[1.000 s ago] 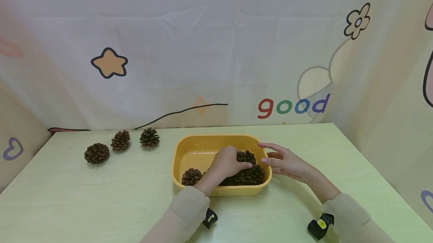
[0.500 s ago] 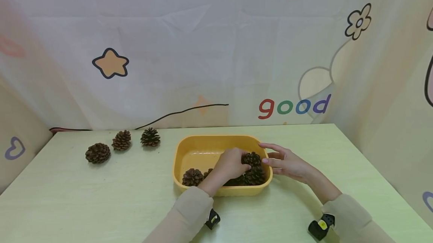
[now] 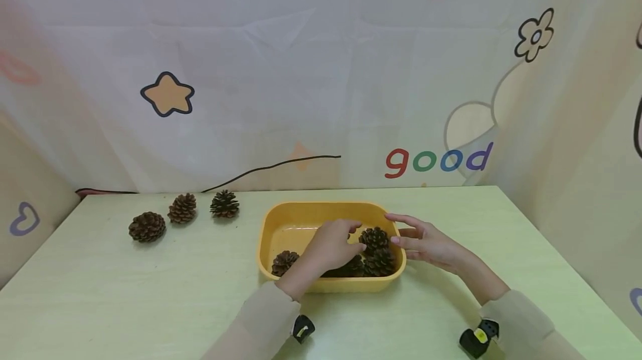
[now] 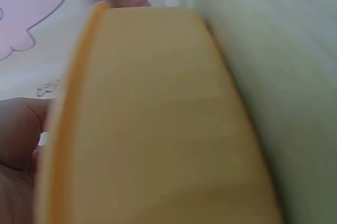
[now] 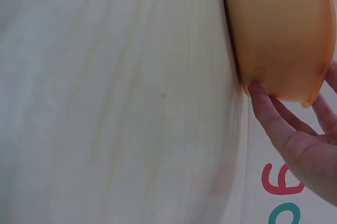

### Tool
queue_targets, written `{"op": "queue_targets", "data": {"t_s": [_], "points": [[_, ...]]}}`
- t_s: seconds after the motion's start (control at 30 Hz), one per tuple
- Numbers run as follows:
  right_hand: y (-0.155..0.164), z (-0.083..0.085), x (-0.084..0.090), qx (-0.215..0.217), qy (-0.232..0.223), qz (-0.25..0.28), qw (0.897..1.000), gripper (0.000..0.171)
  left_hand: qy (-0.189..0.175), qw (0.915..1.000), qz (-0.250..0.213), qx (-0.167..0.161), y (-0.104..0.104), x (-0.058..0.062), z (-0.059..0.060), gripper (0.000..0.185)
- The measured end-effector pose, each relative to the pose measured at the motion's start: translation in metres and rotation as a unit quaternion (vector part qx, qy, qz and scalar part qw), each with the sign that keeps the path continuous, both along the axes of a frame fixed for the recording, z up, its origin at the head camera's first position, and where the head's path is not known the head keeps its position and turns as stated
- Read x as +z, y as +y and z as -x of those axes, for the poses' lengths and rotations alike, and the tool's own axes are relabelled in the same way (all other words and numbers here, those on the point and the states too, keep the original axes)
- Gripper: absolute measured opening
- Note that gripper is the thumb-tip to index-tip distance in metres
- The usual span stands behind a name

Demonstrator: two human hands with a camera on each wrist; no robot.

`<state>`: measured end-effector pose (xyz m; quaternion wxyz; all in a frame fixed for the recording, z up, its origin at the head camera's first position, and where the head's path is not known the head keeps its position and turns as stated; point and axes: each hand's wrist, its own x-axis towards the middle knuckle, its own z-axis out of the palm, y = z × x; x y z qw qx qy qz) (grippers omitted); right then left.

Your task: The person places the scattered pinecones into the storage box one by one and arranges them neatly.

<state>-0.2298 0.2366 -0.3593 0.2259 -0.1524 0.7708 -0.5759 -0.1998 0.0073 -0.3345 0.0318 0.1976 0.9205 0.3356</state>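
A yellow plastic basin (image 3: 326, 283) stands on the table with several brown pine cones in it. My left hand (image 3: 333, 244) reaches over its near rim, thumb and forefinger spread apart. Just right of those fingertips sits a pine cone (image 3: 374, 239), against another pine cone (image 3: 379, 262) in the right corner. One more pine cone (image 3: 285, 263) lies at the left end; the left hand and forearm hide part of the pile. My right hand (image 3: 428, 244) touches the basin's right end with extended fingers, thumb at the rim. In the right wrist view, a fingertip meets the outer wall (image 5: 279, 34).
Three pine cones stand at the table's back left: one lying nearest (image 3: 147, 227), one in the middle (image 3: 182, 208) and one upright (image 3: 224, 204). A printed curtain (image 3: 241, 98) hangs behind the pale table (image 3: 125, 293).
My left hand has let go of a pine cone at the basin's right end and drawn slightly left, its fingers spreading. The right hand has stayed at the rim.
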Motion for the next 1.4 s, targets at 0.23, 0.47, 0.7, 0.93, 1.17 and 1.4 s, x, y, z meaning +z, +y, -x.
{"op": "queue_targets", "data": {"t_s": [0.23,0.47,0.7,0.93,1.17,1.4], "points": [[0.0,0.002,0.001,0.004,0.0,-0.006,1.0,0.069,0.017,0.9987,-0.047,-0.011,-0.028,0.014,-0.012,0.044],[0.002,0.0,0.002,0.001,0.007,-0.02,1.0,0.072,0.037,0.9951,-0.091,0.002,-0.056,0.018,-0.02,0.045],[0.006,-0.001,0.001,-0.003,0.005,-0.02,1.0,0.073,0.035,0.9876,-0.152,0.018,-0.088,0.015,-0.023,0.049],[0.003,0.001,0.0,0.003,0.008,-0.024,1.0,0.072,0.056,0.9863,-0.15,0.039,-0.131,0.013,-0.032,0.048],[-0.001,0.003,0.001,0.004,0.01,-0.042,0.999,0.073,0.087,0.9855,-0.116,0.088,-0.177,0.006,-0.041,0.049],[-0.002,0.004,0.003,0.018,0.016,-0.046,0.999,0.073,0.089,0.9825,-0.093,0.134,-0.213,0.003,-0.048,0.054]]}}
